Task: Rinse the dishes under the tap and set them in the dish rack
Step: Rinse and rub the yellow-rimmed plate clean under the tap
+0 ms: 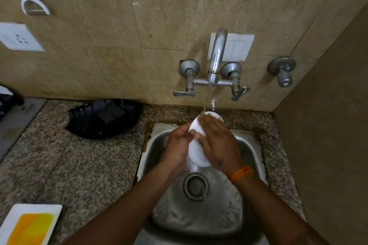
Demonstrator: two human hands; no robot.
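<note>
I have my left hand (179,143) and right hand (216,141) clamped on the round white ceramic dish (196,146) under the steel tap (216,55); I'd rotate it slowly, rinsing every face.

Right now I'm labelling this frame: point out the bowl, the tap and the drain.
bowl (196,153): head view, white outer side.
tap (216,55): head view, spout.
drain (196,186): head view, strainer centre.

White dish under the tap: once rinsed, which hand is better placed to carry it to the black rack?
Probably the left hand. It grips the white dish on the side facing the black rack, left of the sink; the right hand would cross over.
</note>
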